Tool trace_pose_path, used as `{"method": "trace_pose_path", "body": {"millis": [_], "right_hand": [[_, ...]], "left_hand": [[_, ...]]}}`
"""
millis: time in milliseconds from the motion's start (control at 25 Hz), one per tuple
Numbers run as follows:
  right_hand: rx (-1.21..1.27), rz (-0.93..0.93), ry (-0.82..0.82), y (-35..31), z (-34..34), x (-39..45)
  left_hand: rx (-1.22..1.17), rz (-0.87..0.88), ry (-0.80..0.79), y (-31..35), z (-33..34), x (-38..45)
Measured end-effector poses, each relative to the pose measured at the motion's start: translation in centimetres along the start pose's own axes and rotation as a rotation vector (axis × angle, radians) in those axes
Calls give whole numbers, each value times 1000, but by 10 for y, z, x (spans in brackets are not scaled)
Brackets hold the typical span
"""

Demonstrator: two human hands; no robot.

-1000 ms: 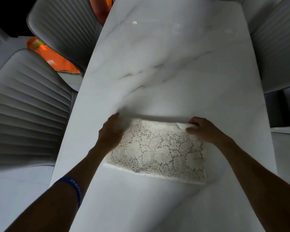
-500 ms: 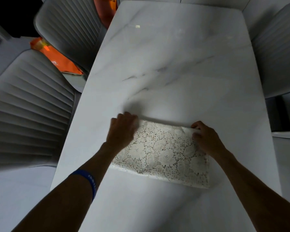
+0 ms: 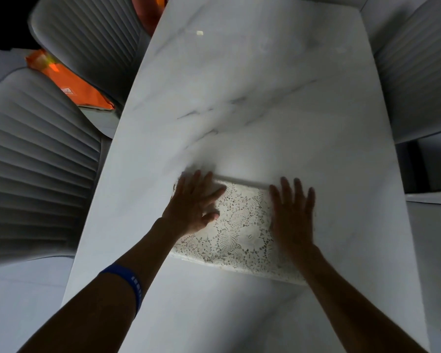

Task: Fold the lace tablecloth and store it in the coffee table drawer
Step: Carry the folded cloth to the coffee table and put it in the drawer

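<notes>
The lace tablecloth (image 3: pixel 242 233) sits folded into a rectangle near the table's (image 3: pixel 265 98) near edge, long axis running left-right. Left hand (image 3: pixel 196 202) and right hand (image 3: pixel 293 212) both press flat on its ends, fingers straight and slightly spread, roughly equally close.

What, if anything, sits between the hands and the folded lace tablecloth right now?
Nothing visible. The left hand and right hand both lie flat, fingers straight, directly on the lace tablecloth on the marble table. The drawer is out of view.
</notes>
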State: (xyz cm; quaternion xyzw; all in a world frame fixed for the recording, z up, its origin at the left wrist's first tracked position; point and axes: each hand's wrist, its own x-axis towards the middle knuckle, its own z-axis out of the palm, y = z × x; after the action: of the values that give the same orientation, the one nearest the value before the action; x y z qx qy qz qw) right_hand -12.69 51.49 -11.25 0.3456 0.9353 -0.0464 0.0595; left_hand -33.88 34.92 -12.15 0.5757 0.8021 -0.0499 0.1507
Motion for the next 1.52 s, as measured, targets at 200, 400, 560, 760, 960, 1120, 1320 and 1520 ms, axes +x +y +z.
{"method": "trace_pose_path", "body": {"millis": [200, 400, 560, 760, 960, 1120, 1320, 1520], "right_hand": [[97, 88, 44, -4, 39, -23], [57, 109, 43, -2, 48, -20], [183, 124, -35, 5, 31, -23], [448, 610, 65, 4, 17, -76], [837, 874, -52, 22, 0, -63], [953, 782, -93, 27, -5, -60], [1061, 651, -69, 33, -18, -73], [1008, 577, -79, 24, -27, -85]], "left_hand": [[-148, 31, 24, -13, 19, 5], [-138, -4, 85, -9, 28, 5], [-332, -592, 253, 27, 34, -68], [-435, -632, 245, 70, 40, -132], [-1000, -1087, 223, 37, 9, -92], [-1038, -1130, 174, 34, 8, -90], [-1276, -1116, 167, 37, 4, -99], [-1423, -869, 48, 24, 1, -133]]}}
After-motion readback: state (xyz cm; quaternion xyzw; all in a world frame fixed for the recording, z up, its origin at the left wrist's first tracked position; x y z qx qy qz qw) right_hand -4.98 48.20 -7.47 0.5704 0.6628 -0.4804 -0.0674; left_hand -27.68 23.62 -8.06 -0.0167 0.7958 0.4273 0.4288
